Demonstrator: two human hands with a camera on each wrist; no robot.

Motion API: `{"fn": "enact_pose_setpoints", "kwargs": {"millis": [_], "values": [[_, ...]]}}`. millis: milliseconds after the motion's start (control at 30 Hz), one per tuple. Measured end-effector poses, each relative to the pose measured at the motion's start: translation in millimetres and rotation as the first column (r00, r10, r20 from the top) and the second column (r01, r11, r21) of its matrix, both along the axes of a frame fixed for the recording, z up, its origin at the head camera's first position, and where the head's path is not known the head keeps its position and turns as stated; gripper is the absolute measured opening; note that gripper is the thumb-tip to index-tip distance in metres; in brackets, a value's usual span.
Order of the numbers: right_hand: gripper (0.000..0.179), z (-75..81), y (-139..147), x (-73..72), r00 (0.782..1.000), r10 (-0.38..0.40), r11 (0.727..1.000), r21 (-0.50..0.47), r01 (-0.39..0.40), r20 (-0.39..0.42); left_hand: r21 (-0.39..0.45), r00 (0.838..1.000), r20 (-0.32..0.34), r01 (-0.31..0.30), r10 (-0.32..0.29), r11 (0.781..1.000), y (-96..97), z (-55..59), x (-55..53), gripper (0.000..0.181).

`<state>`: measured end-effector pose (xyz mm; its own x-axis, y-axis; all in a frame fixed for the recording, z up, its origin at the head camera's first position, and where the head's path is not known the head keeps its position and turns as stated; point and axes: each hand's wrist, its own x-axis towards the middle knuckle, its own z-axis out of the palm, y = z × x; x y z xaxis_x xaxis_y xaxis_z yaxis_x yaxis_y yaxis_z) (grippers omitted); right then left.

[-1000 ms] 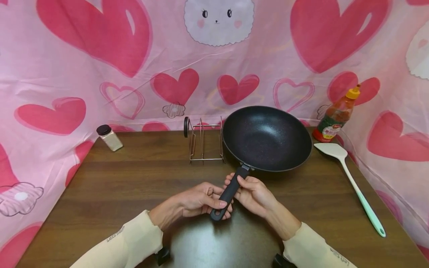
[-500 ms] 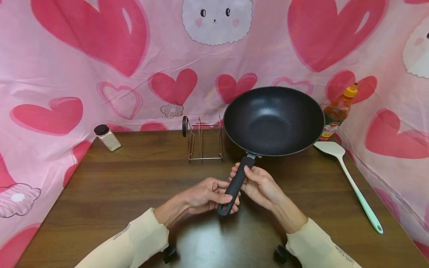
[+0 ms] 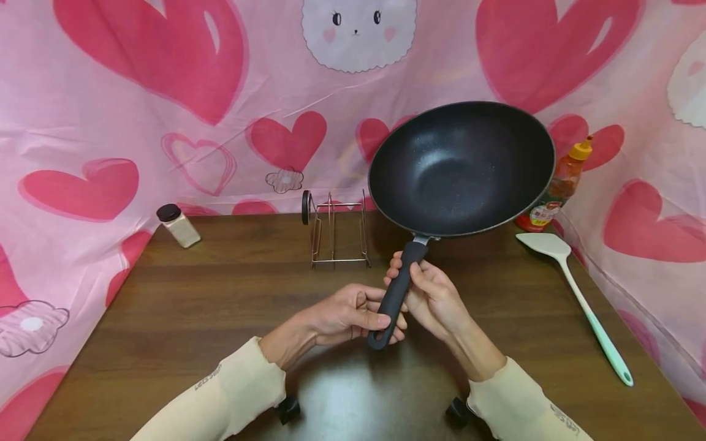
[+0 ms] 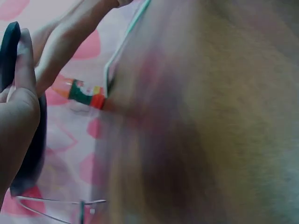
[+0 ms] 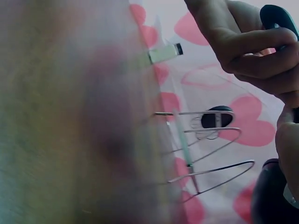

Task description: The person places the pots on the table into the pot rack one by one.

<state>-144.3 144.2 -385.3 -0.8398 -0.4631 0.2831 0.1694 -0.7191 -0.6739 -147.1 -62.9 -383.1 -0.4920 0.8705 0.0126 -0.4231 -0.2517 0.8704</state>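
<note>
A black wok [image 3: 460,171] is raised above the table in the head view, its inside tilted towards me. My left hand [image 3: 350,315] pinches the looped end of its dark handle [image 3: 396,297], thumb on top and fingers beneath. Higher up, close to the metal joint, my right hand [image 3: 438,300] grips the same handle from the right. The left wrist view has the left hand [image 4: 21,107] at its left edge, with the wok's side [image 4: 35,158] behind. In the right wrist view, the right hand [image 5: 289,144] is partly cut off beside the wok [image 5: 268,198].
A wire rack [image 3: 342,261] with a black round end stands left of the wok. A white-and-mint spatula [image 3: 587,306] lies at the right, near a red sauce bottle [image 3: 543,214] partly behind the wok. A dark-lidded seasoning jar [image 3: 183,231] stands back left; a pink heart-print cloth [image 3: 209,73] hangs behind.
The wok has risen and moved slightly right, tilting further towards me, and now covers part of the sauce bottle. Both hands have moved up and right with the handle, keeping their holds.
</note>
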Motion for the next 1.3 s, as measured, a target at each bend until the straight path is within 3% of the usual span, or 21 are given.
{"fn": "enact_pose_setpoints", "kwargs": {"millis": [100,267,367,500,633,800,1033,1300], "values": [[0.025,7.0,2,-2.4,1.000,-0.008,0.999,0.041,0.009,-0.027,-0.044,0.998,-0.051,-0.037,0.034,0.998,0.6,8.2,-0.9,0.053],[0.025,13.1,3,-6.1,0.997,-0.040,0.989,0.140,0.049,-0.067,-0.147,0.984,-0.128,-0.140,0.121,0.979,2.7,22.0,-2.0,0.042],[0.025,14.7,0,-7.0,0.993,-0.069,0.972,0.217,0.088,-0.093,-0.220,0.970,-0.163,-0.214,0.180,0.952,3.8,28.9,-0.2,0.033],[0.025,19.6,-6,-7.5,0.987,-0.105,0.946,0.292,0.138,-0.125,-0.303,0.942,-0.214,-0.315,0.258,0.899,3.9,34.8,5.0,0.023],[0.024,27.6,-11,-7.2,0.978,-0.148,0.920,0.341,0.191,-0.147,-0.313,0.915,-0.254,-0.386,0.315,0.868,3.9,36.6,8.5,0.023],[0.024,34.8,-16,-7.6,0.969,-0.177,0.891,0.389,0.233,-0.175,-0.272,0.908,-0.246,-0.402,0.340,0.874,2.5,35.3,9.5,0.025],[0.025,39.8,-25,-4.7,0.968,-0.163,0.876,0.423,0.230,-0.190,-0.245,0.904,-0.250,-0.406,0.347,0.880,-5.2,30.9,12.8,0.023],[0.027,40.1,-34,-7.3,0.937,-0.187,0.806,0.499,0.318,-0.295,-0.193,0.908,-0.246,-0.387,0.338,0.901,-14.7,23.7,11.0,0.025]]}}
